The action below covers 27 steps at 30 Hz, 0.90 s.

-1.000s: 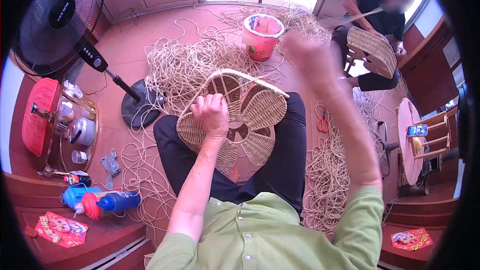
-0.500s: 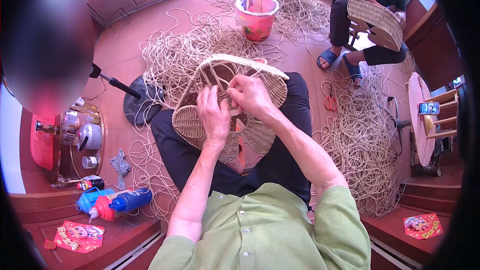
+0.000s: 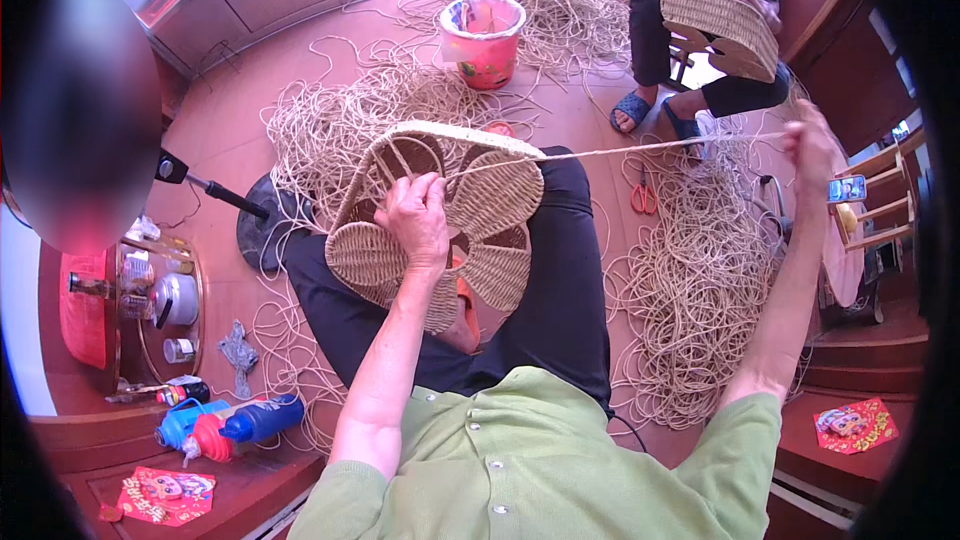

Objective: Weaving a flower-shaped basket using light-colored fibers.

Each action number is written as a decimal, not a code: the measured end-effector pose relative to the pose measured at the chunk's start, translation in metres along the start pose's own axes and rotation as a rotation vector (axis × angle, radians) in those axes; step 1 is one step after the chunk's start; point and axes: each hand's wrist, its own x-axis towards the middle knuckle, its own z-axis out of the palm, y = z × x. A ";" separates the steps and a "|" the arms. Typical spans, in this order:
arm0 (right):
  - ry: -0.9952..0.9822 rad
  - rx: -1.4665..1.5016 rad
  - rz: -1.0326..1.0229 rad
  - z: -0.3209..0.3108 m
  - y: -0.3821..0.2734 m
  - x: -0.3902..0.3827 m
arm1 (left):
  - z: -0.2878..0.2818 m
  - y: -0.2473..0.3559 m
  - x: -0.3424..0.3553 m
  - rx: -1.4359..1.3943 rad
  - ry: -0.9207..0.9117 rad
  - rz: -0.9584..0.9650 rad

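Note:
A woven flower-shaped straw piece [image 3: 495,190] with a rimmed edge rests across my lap, some of its petals filled with weave and others showing dark brown gaps. My left hand [image 3: 418,215] is closed on its upper left part, where loose strands cross a petal. From there a pale cord [image 3: 620,148] stretches taut to my right hand [image 3: 806,150], which is raised far out to the right and closed round the cord. The piece's lower petals lie between my thighs in dark trousers [image 3: 550,280].
Cord heaps [image 3: 690,330] cover much floor. A pink bucket [image 3: 485,55] stands ahead, orange scissors [image 3: 642,198] lie right. Another person [image 3: 650,40] sits with a woven piece [image 3: 715,25]. A fan stand [image 3: 230,195], trolley [image 3: 160,300] and bottles [image 3: 250,425] are left; a wooden stool [image 3: 875,215] is right.
My right hand has come down to the piece beside my left, then swung out to the right, drawing the cord taut. My left hand stays on the piece.

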 end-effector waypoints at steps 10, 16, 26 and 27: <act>-0.894 -0.355 -0.320 0.284 -0.018 -0.212 | 0.014 0.002 0.002 0.108 0.080 0.017; -1.278 0.125 0.427 0.350 -0.014 -0.205 | 0.014 -0.005 0.003 0.196 0.122 -0.030; -1.193 0.024 0.432 0.344 -0.026 -0.211 | 0.008 -0.007 0.000 0.113 0.089 -0.037; -1.223 0.177 0.453 0.339 -0.026 -0.212 | 0.008 -0.007 0.000 0.131 0.112 -0.006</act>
